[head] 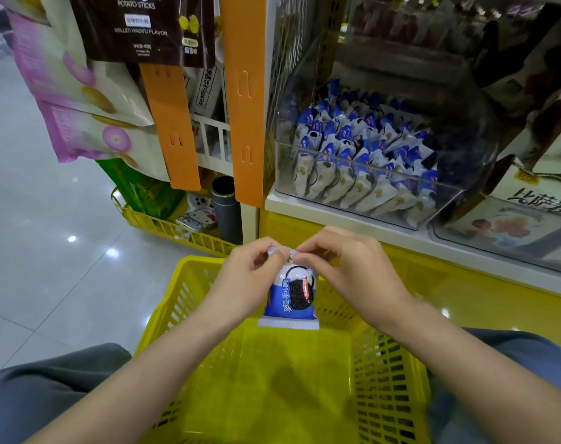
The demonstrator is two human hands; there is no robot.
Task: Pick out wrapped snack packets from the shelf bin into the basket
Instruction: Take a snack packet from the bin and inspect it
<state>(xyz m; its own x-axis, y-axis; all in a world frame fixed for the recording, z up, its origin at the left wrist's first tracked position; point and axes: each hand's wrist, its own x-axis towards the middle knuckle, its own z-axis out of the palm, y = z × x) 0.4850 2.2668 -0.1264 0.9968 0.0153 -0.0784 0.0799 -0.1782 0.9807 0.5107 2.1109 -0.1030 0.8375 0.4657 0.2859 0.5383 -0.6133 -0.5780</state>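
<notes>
Two hands, left hand [253, 267] and right hand [352, 267], pinch one cookie packet [292, 296] by its crimped top seam above the yellow basket's [163, 318] far edge; it looks light, crinkly, crushable.

Yellow basket [163, 322], blue-and-white packet [288, 302]

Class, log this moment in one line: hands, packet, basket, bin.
left grip: pinches snack packet top | right grip: pinches same top | snack packet: held over basket, not yet in | shelf bin: holds many packets
</notes>
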